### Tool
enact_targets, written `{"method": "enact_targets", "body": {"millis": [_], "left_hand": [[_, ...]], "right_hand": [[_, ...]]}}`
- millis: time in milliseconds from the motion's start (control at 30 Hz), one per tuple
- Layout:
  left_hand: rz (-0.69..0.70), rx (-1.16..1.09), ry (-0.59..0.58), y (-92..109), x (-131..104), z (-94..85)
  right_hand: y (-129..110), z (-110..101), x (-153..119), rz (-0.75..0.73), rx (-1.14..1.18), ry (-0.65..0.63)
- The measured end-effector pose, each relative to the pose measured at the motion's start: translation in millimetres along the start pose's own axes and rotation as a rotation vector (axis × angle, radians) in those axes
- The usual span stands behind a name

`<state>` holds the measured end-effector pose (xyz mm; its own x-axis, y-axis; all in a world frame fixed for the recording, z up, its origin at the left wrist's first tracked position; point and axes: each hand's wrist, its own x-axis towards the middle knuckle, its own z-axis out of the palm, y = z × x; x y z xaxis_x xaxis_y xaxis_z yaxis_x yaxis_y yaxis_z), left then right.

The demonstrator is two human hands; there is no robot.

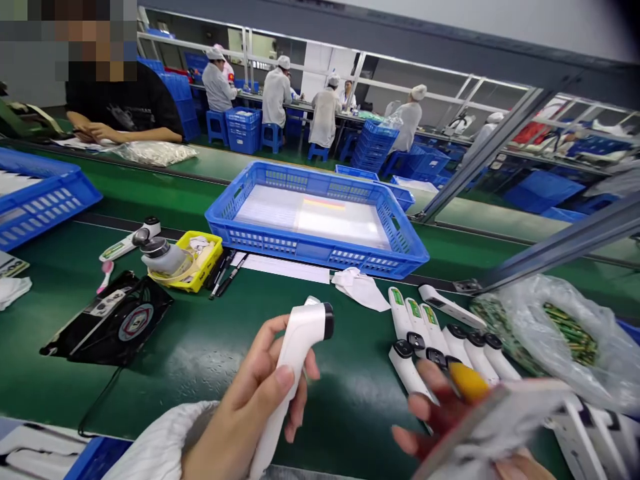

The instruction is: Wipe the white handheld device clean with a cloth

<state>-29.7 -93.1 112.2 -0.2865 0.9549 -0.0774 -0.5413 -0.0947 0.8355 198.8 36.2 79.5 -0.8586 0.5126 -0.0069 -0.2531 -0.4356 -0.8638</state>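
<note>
Here the left hand point(260, 407) is wrapped around the grip of a white thermometer point(295, 360), its long axis slanting up and right from the near edge of the green desk point(200, 360), dark tip uppermost. The right hand point(450, 427), blurred, holds a flat grey piece and something yellow, just right of it. Beyond lies a row of thermometers point(440, 333), then a blue basket point(320, 253); a bag of batteries point(560, 340) sits at the right edge.
</note>
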Motion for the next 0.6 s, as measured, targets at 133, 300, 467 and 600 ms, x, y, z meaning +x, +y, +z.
{"method": "enact_targets", "body": {"millis": [133, 300, 467, 600], "left_hand": [[-0.048, -0.137, -0.053, 4.9, -8.1, -5.4], [-0.056, -0.151, 0.046, 5.8, -14.2, -10.7], [-0.095, -0.170, 0.083, 4.2, -16.1, -11.7], [-0.065, -0.137, 0.112, 2.7, -17.5, -6.3]], "right_hand": [[6.4, 64.0, 41.6, 0.017, 0.387, -0.269], [12.2, 83.7, 51.6, 0.006, 0.345, -0.179], [10.0, 87.3, 52.6, -0.116, -0.143, 0.015], [13.8, 94.3, 59.7, -0.285, -0.482, 0.158]]}}
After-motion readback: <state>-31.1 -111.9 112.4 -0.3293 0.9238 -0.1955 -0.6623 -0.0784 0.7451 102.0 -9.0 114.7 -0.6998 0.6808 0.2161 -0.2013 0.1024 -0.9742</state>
